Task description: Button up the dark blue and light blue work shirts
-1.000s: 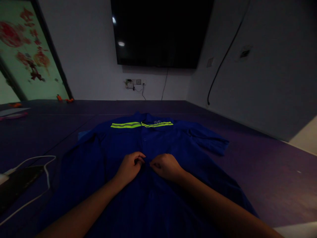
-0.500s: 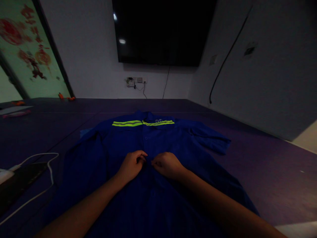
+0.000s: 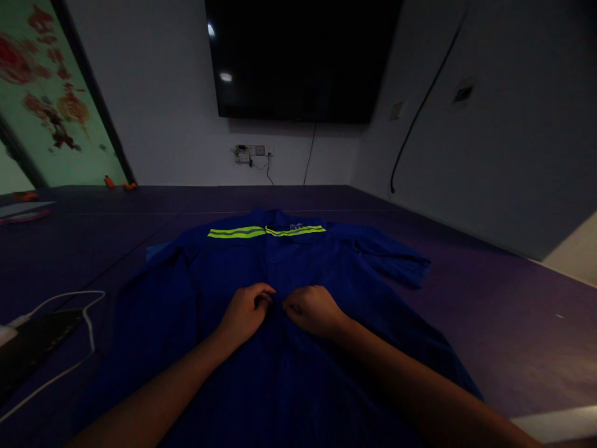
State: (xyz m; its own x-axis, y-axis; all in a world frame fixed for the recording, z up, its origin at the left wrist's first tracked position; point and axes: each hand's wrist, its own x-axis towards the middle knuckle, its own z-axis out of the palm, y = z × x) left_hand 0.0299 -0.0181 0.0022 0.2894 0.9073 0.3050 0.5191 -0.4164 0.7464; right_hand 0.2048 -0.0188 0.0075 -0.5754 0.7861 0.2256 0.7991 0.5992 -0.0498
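Note:
A blue work shirt (image 3: 233, 267) lies front up on the purple surface, with its collar at the far end. A yellow-green reflective band (image 3: 237, 233) crosses its chest, and small white lettering sits above the band on the right. My left hand (image 3: 246, 310) rests at the left of the buttoned front edge, fingers curled and closed on the cloth. Facing it from the right, my right hand (image 3: 313, 308) pinches the same front edge. A narrow gap separates the two hands. Whatever button lies between the fingertips is too dark to make out.
At the left lie a dark board-like object (image 3: 41, 345) and a white cable (image 3: 88, 330). Small orange items (image 3: 128, 186) stand far back by the decorated glass door. A large black screen (image 3: 303, 62) hangs on the back wall above sockets (image 3: 255, 150).
The whole view has shifted slightly, so things appear a little further left. Both hands stay at the shirt's front edge, with hardly any change in their grip.

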